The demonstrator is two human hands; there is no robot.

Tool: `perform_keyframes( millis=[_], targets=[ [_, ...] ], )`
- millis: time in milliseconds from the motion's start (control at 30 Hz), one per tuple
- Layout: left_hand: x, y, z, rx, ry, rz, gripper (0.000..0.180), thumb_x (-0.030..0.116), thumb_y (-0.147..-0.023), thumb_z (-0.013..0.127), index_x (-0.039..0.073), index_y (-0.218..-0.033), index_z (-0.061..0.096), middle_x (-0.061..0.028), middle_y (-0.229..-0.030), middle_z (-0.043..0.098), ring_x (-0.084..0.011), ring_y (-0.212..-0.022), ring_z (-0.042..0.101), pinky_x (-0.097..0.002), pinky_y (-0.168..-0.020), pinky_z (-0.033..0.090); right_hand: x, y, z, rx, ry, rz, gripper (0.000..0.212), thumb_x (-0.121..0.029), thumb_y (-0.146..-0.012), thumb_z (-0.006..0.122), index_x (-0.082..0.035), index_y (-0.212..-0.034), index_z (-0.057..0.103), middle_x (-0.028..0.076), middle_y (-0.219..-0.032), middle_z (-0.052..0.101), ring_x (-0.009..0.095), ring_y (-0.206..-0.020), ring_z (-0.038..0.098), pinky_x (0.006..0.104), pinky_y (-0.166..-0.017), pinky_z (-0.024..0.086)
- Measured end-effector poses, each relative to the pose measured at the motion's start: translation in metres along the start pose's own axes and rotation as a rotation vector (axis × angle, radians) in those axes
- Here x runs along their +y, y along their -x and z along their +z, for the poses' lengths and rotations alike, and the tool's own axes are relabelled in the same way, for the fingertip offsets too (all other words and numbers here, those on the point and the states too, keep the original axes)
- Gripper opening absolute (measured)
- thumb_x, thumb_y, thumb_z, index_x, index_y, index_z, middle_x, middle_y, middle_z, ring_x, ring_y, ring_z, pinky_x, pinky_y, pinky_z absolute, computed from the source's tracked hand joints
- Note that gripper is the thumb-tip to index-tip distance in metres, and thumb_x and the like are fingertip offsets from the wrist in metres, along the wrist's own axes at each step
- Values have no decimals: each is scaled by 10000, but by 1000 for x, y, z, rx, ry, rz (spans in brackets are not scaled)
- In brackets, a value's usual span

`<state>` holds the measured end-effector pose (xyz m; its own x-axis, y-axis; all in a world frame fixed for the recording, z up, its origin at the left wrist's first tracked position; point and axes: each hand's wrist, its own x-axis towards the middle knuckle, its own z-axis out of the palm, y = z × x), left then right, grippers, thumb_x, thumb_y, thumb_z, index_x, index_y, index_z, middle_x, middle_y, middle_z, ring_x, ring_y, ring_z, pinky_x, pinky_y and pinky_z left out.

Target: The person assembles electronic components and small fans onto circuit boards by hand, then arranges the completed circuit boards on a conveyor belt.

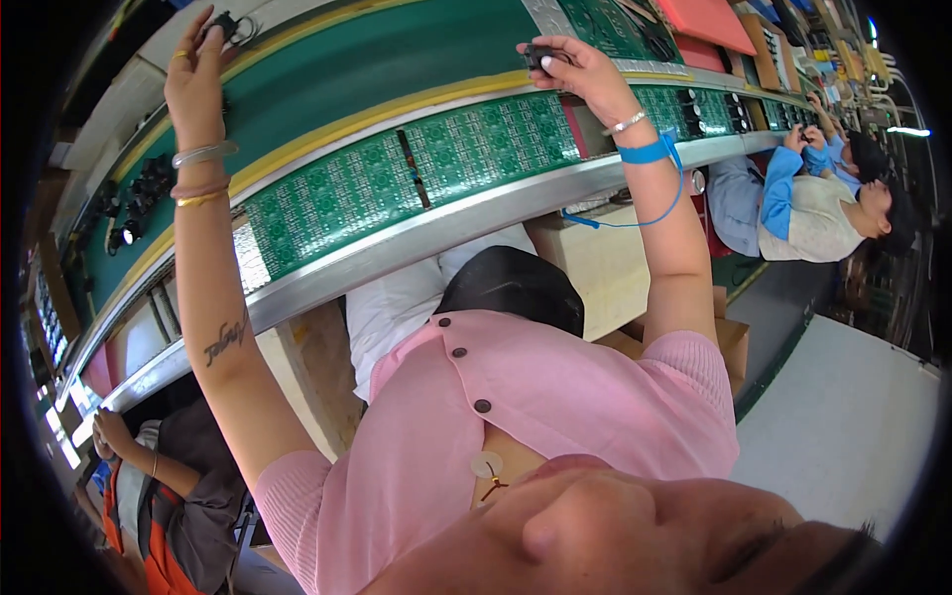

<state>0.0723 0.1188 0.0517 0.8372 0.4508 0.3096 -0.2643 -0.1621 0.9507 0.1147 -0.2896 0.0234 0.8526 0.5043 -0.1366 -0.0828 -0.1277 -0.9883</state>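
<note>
My left hand (198,74) is raised over the far left of the green conveyor belt (367,59). Its thumb and fingers close at the edge of a small black part (226,26) with a thin wire loop. Farther right, over the belt's near edge strip, my right hand (585,79) pinches another small black part (536,59) between thumb and fingers. A blue wrist strap (647,151) with a cord circles my right wrist. Below both hands, green circuit board panels (337,198) lie in a row along the near rail.
The metal rail (397,223) runs between me and the boards. Clustered black parts (149,193) sit on the belt at left. A red bin (709,22) stands at the far right. Co-workers sit along the line at right (813,208) and lower left (174,496).
</note>
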Motion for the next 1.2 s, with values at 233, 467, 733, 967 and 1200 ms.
perform_keyframes(
  millis=[233,467,733,967,1200],
  targets=[
    [-16,85,68,-527,908,-697,401,140,-940,539,-66,-1271,443,-192,-1229,534,-250,-1171,520,-269,-999,457,-1,47,11,219,888,-201,274,-104,-752,699,-82,-1021,651,87,-883,604,282,-800,623,331,-715,496],
    [-21,128,103,-653,636,-658,410,200,-940,553,5,-1290,465,-74,-1028,611,-128,-931,627,-261,-840,537,3,39,19,213,1184,-222,259,-181,-727,720,-65,-951,660,98,-894,610,304,-783,614,372,-688,494],
    [-38,126,91,-927,911,-796,502,440,-993,364,25,-1237,508,3,-852,544,-69,-778,514,-241,-791,492,8,35,23,193,1316,-226,253,-200,-728,721,-68,-937,669,88,-880,614,286,-760,612,366,-674,491],
    [-16,140,102,-769,733,-714,338,350,-967,493,33,-1069,549,-1,-840,532,-80,-784,547,-274,-806,529,2,23,9,5,1380,-250,265,-205,-724,725,-71,-945,667,82,-868,617,297,-775,609,361,-682,484],
    [-30,132,96,-900,707,-690,299,332,-956,520,44,-1029,543,-33,-916,556,-96,-819,587,-280,-824,533,8,32,15,87,1313,-243,345,-219,-704,737,-80,-1007,649,95,-982,622,303,-851,611,377,-747,501]
  ],
)
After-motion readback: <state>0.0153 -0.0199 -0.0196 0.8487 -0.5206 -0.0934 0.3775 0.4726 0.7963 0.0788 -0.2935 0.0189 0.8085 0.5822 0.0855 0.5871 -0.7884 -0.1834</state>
